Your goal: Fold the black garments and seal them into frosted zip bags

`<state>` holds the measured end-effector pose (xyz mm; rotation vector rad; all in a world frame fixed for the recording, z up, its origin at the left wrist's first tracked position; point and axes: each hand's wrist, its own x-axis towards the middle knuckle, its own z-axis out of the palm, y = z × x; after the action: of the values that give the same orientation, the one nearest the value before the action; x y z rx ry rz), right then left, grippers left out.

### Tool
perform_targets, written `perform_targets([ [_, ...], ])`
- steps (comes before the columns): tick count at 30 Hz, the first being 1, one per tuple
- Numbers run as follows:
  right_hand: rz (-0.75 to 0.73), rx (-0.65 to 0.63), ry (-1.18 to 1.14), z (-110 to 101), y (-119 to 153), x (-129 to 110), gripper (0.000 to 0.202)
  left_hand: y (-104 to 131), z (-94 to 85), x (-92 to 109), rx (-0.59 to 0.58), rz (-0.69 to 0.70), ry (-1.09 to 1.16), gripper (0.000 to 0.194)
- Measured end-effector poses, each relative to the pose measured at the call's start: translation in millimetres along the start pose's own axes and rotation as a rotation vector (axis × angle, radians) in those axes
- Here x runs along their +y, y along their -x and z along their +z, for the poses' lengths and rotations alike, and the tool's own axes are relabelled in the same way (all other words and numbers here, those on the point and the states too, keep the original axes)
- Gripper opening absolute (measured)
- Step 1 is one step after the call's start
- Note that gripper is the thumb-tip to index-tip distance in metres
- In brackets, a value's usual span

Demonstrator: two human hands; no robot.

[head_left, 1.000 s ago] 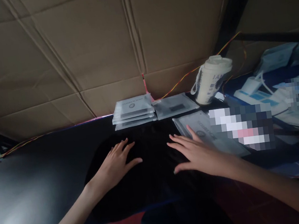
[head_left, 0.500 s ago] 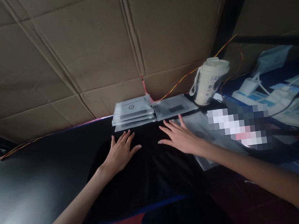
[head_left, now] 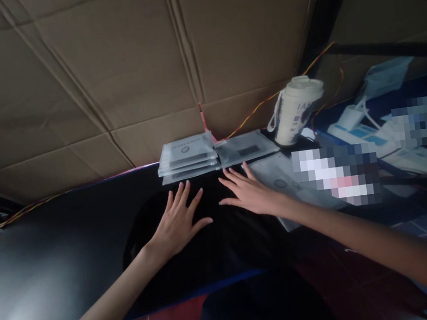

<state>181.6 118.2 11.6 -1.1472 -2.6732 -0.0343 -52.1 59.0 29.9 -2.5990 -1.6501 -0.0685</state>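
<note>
Stacked zip bags (head_left: 187,155) are set at the far edge of the surface (head_left: 70,234); just short of them, left hand (head_left: 177,224) and right hand (head_left: 249,193) are splayed palm-down, nothing grasped.

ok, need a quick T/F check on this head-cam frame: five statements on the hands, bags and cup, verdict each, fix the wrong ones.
1. The left hand and right hand are both open, fingers spread. True.
2. The left hand is gripping the bag stack. False: it holds nothing, and the bag stack lies beyond its fingertips.
3. A flat bag lies between the stack and the cup. True.
4. The cup is on the left side of the picture. False: it is to the right of the stack.
5. Cardboard rises behind the bags. True.
</note>
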Motion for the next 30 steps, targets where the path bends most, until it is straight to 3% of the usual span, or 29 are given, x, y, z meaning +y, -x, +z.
perform_targets([
  [4, -0.073, 0.024, -0.047, -9.4, 22.1, -21.1, 0.072, 12.8, -4.5, 14.3, -0.034, 0.092, 0.08, 0.073],
  [9, -0.127, -0.037, -0.122, -4.2, 55.5, -32.3, 0.078, 29.2, 10.6, 23.2, -0.079, 0.103, 0.113, 0.077],
  [13, -0.132, -0.052, -0.155, 0.0, 55.8, -21.9, 0.081, 25.6, 14.5, 21.7, -0.081, 0.088, 0.117, 0.081],
  [17, -0.116, -0.059, -0.178, -10.7, 49.9, -20.1, 0.083, 20.5, 4.9, 24.4, -0.096, 0.073, 0.132, 0.084],
  [22, -0.146, -0.108, -0.221, -27.6, 66.5, -33.0, 0.09, 37.7, -2.5, 37.5, -0.046, 0.143, 0.128, 0.075],
  [26, -0.134, -0.206, -0.23, -22.3, 81.4, -33.6, 0.095, 52.6, 2.2, 42.7, -0.062, 0.15, 0.123, 0.074],
  [30, -0.133, -0.217, -0.214, -15.4, 83.6, -30.3, 0.096, 54.7, 4.2, 42.2, -0.06, 0.158, 0.116, 0.073],
])
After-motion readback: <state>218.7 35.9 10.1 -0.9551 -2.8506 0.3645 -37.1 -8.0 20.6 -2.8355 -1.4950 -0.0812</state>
